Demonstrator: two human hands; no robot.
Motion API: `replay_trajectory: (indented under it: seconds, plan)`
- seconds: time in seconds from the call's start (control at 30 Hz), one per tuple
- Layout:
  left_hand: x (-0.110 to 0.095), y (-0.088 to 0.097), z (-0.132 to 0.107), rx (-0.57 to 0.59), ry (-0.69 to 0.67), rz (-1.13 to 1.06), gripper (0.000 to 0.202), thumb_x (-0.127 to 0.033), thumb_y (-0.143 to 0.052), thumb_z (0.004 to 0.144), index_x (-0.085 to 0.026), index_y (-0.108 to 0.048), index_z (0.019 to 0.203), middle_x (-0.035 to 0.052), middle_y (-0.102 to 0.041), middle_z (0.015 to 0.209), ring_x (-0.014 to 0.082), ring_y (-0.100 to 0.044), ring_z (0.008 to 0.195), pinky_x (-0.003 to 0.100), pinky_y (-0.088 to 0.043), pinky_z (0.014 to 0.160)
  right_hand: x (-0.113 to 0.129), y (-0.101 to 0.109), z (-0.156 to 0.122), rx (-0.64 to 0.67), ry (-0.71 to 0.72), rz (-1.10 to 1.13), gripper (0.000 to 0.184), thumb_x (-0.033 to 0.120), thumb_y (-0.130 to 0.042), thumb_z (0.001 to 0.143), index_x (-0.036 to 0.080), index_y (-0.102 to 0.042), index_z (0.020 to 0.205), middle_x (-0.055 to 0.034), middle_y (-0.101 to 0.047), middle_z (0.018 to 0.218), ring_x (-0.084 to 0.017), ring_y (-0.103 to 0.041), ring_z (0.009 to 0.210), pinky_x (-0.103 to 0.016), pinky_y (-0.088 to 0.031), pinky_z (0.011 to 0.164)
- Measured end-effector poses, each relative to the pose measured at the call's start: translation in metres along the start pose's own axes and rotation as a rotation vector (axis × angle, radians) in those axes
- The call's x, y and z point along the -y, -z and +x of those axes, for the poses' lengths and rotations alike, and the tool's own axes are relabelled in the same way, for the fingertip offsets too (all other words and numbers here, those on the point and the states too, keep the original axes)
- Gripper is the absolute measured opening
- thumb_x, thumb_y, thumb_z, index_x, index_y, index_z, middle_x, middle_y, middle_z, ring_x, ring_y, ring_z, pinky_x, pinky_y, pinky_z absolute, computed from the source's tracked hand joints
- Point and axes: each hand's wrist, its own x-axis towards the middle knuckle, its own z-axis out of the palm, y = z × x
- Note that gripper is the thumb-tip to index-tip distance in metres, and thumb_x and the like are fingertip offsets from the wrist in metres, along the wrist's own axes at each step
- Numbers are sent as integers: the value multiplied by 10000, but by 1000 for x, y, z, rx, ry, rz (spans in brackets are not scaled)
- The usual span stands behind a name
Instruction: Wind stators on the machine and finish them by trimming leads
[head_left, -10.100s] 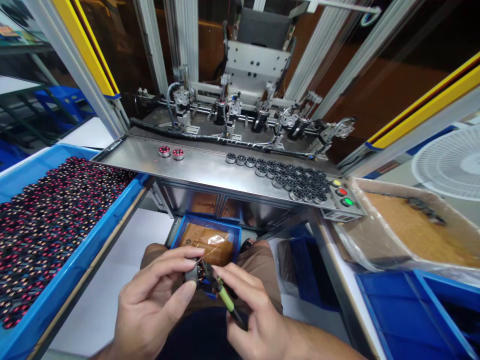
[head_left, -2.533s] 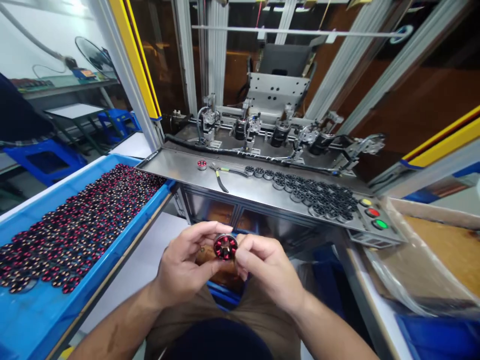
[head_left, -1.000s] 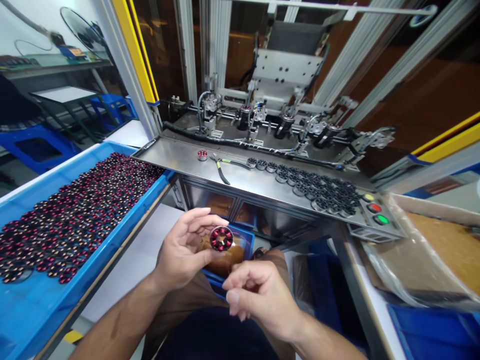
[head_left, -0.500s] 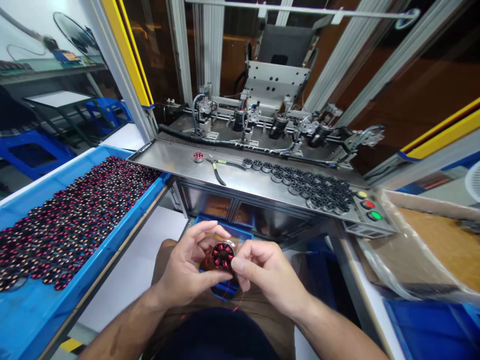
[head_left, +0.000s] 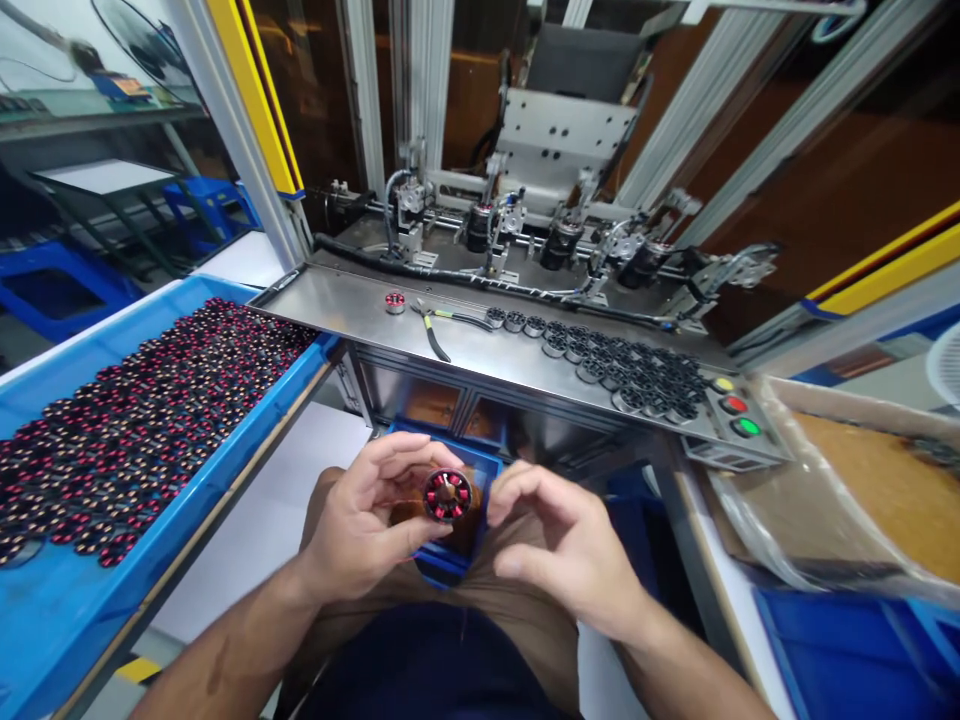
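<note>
Between the thumb and fingers of my left hand (head_left: 367, 510) is a round motor stator (head_left: 448, 495), a dark ring with red wire windings and an open centre. My right hand (head_left: 559, 540) is apart from it, just to the right, its thumb and fingers spread with nothing visible between them. Both hands are above my lap, over a blue bin (head_left: 480, 500) below. On the metal ledge ahead lie one red-wound stator (head_left: 395, 302) and pliers (head_left: 435, 332) with green and black handles.
A blue tray (head_left: 67, 640) full of wound stators stands at the left. Rows of dark bare cores (head_left: 637, 370) cover the ledge's right part, beside a button box (head_left: 742, 425). Behind is a winding machine (head_left: 562, 235). A plastic-lined carton (head_left: 840, 480) stands at the right.
My right hand has let go of the stator and moved off to the right, its fingers opening. The stator stays in my left hand, turned more face-up. The view has shifted slightly.
</note>
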Motion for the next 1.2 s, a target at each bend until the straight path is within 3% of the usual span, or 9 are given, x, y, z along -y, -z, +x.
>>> replay_trajectory:
  seconds: [0.1, 0.23, 0.43, 0.57, 0.63, 0.77, 0.9, 1.07, 1.2]
  plan:
    - [-2, -4, -1, 9, -4, 60, 695, 37, -706, 766, -343, -498, 1309, 9, -696, 1181, 120, -672, 1051, 186, -543, 881, 10, -7, 5, -88, 35, 19, 347, 383, -854, 663, 196, -586, 777, 9, -598, 774, -163, -564, 741, -302, -432, 712]
    - [-5, -7, -2, 13, 38, 24, 663, 23, -701, 777, -334, -518, 1305, 18, -701, 1169, 128, -683, 1023, 184, -562, 834, 12, -22, 6, -104, 7, 81, 215, 307, -720, 818, 190, -563, 731, 7, -577, 738, -141, -535, 699, -286, -429, 678]
    - [-1, 0, -1, 9, 229, -186, 386, -123, -732, 797, -232, -668, 1162, 90, -694, 1175, 182, -714, 920, 280, -588, 832, 4, -31, 0, -181, 8, 254, 199, 284, -620, 903, 187, -565, 739, 10, -571, 709, -122, -535, 678, -259, -441, 658]
    - [3, -3, -1, 29, 344, -334, 560, -285, -842, 692, -192, -653, 1212, 115, -696, 1124, 185, -701, 871, 272, -577, 808, -1, -37, -4, -202, 53, 282, 154, 240, -616, 908, 194, -572, 767, 7, -592, 733, -127, -570, 710, -266, -453, 691]
    - [3, -8, -1, -6, 321, -313, 655, -299, -896, 603, -207, -656, 1206, 104, -683, 1137, 168, -686, 837, 243, -572, 753, -4, -39, -6, -199, 80, 252, 152, 236, -609, 910, 195, -567, 770, 2, -587, 742, -133, -567, 718, -273, -445, 691]
    - [-1, -18, -4, -139, 75, 93, 444, -109, -823, 671, -259, -719, 1076, 55, -685, 1112, 185, -679, 954, 253, -562, 829, -8, -39, -7, -173, 93, 187, 138, 261, -606, 908, 198, -557, 796, -11, -556, 769, -152, -530, 739, -299, -431, 699]
    - [-3, -20, -10, -159, -122, 380, 583, -13, -762, 666, -276, -657, 1176, 32, -723, 1062, 182, -689, 961, 257, -562, 867, -6, -39, -4, -112, 116, 240, 131, 288, -654, 871, 212, -549, 890, -14, -531, 857, -167, -514, 811, -317, -439, 754]
    - [-4, -17, -13, -149, -127, 352, 560, -7, -778, 636, -246, -673, 1131, 54, -735, 1056, 224, -693, 990, 310, -581, 876, -7, -46, -3, -132, 60, 325, 180, 308, -552, 946, 204, -529, 801, -1, -505, 804, -144, -475, 759, -282, -419, 716]
    - [-9, -17, -8, -195, -46, 217, 503, 1, -777, 641, -236, -700, 1078, 52, -741, 1056, 194, -716, 939, 262, -599, 830, -13, -52, -5, -213, -36, 331, 246, 349, -489, 978, 204, -510, 781, 3, -500, 771, -140, -465, 727, -274, -411, 692]
